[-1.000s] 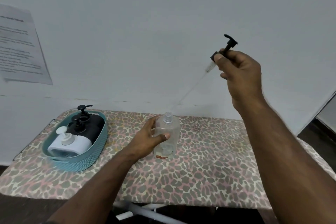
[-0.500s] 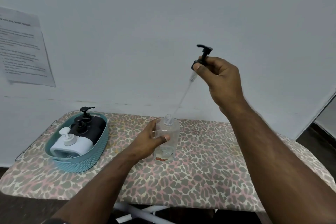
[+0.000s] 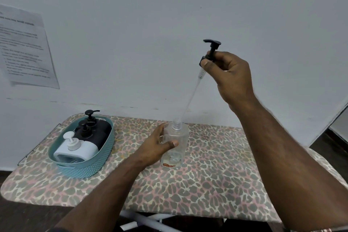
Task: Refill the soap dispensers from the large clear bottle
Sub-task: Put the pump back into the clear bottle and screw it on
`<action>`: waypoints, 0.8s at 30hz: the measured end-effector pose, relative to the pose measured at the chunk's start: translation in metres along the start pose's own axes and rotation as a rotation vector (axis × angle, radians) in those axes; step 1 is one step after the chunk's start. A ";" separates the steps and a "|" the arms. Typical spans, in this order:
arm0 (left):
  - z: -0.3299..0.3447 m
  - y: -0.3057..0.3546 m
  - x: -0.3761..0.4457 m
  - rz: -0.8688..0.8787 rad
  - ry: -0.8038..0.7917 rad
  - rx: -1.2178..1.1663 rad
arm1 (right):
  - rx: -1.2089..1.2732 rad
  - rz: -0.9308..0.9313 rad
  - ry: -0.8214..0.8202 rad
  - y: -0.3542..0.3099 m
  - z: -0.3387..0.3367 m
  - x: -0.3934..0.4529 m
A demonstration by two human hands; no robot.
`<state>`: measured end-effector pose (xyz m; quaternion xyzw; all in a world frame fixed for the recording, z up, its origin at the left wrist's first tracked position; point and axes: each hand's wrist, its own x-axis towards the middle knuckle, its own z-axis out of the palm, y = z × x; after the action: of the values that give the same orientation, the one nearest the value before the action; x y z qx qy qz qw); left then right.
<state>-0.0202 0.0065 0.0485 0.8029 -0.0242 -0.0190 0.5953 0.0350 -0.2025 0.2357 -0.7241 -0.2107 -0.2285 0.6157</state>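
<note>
The table cover (image 3: 216,175) has a leopard print in grey, pink and cream. At its nine o'clock edge sits a teal basket (image 3: 88,165) with a woven texture, holding two black dispensers (image 3: 98,133) and a white one (image 3: 75,149). The bottle (image 3: 177,143) is clear; the pump (image 3: 211,51) is black with a clear tube. The wall (image 3: 150,24) is pale grey, with a white printed sheet (image 3: 26,49) at ten o'clock.

My left hand (image 3: 158,145) reaches forward low, its fingers and thumb curled in a grip. My right hand (image 3: 228,75) is raised high, arm extended, thumb and fingertips pinched together.
</note>
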 end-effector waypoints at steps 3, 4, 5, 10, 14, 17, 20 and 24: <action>0.000 0.000 0.001 0.002 -0.001 -0.001 | -0.089 0.026 -0.077 0.010 0.008 -0.006; 0.000 0.000 0.001 0.001 -0.002 -0.001 | -0.119 0.045 -0.119 0.015 0.011 -0.009; 0.001 0.000 0.001 0.002 -0.001 -0.002 | -0.151 0.066 -0.163 0.021 0.015 -0.013; 0.000 0.000 0.001 0.002 -0.001 -0.003 | -0.254 0.157 -0.350 0.046 0.029 -0.036; 0.000 0.000 0.001 -0.003 -0.002 -0.023 | -0.283 0.204 -0.465 0.056 0.031 -0.047; -0.001 -0.002 0.003 -0.013 -0.002 -0.031 | -0.329 0.236 -0.520 0.057 0.030 -0.049; -0.001 -0.001 0.004 -0.008 -0.009 -0.044 | -0.361 0.237 -0.562 0.058 0.030 -0.051; 0.000 0.006 0.004 -0.001 0.018 -0.071 | -0.309 0.236 -0.579 0.061 0.031 -0.052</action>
<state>-0.0157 0.0050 0.0541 0.7814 -0.0179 -0.0128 0.6237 0.0305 -0.1829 0.1521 -0.8630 -0.2546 0.0300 0.4354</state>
